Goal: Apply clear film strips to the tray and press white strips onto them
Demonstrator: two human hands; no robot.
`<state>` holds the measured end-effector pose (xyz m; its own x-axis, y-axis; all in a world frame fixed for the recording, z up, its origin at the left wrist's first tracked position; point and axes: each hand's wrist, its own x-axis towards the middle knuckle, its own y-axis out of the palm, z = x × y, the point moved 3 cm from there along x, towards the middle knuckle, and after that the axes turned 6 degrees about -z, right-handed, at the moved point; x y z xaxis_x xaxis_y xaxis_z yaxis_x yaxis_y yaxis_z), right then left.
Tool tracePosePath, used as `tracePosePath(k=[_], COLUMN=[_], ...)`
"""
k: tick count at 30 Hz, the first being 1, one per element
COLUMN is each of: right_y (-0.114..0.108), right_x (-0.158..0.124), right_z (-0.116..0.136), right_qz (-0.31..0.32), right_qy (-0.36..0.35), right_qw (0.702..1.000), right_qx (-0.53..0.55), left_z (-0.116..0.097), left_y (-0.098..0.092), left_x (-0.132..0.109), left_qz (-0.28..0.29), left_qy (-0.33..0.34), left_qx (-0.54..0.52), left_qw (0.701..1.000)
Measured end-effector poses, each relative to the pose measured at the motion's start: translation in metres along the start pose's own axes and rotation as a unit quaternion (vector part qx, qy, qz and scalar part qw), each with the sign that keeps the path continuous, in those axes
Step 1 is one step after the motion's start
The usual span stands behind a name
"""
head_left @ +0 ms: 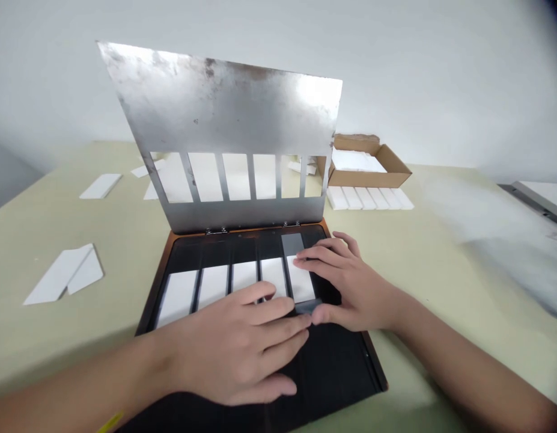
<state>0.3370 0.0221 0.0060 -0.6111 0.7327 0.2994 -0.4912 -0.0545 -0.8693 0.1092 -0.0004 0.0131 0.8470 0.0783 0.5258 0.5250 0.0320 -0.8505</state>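
A black base with an orange-brown edge lies in front of me. Its hinged metal frame, cut with several rectangular windows, stands raised at the back. White cards sit in a row of slots across the base. On the rightmost white card, my right hand rests its fingertips, fingers apart, thumb near the card's lower end. A grey strip shows beyond that card. My left hand stretches flat over the base, covering parts of several cards, its fingertips by the same card's lower end.
An open cardboard box with white pieces inside stands at the back right, behind a row of white blocks. Loose white cards lie at left. Clear plastic film spreads on the right of the pale green table.
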Motion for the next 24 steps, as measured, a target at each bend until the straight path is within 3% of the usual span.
tracePosePath(k=[8, 17, 21, 24], right_y=[0.003, 0.001, 0.002, 0.004], right_x=[0.002, 0.004, 0.005, 0.006], right_z=[0.002, 0.001, -0.001, -0.002], right_qz=[-0.006, -0.011, -0.02, -0.024], right_qy=[0.011, 0.034, 0.041, 0.045], right_qw=[1.0, 0.999, 0.999, 0.999], right_qx=[-0.018, 0.001, 0.009, 0.017], left_z=[0.008, 0.013, 0.01, 0.007], left_y=[0.001, -0.001, -0.001, 0.001], left_x=[-0.002, -0.004, -0.003, -0.001], left_qz=[0.011, -0.006, 0.0, 0.052], left_qy=[-0.097, -0.127, -0.075, -0.02], left_qx=[0.059, 0.08, 0.064, 0.034], left_qw=[0.993, 0.989, 0.995, 0.998])
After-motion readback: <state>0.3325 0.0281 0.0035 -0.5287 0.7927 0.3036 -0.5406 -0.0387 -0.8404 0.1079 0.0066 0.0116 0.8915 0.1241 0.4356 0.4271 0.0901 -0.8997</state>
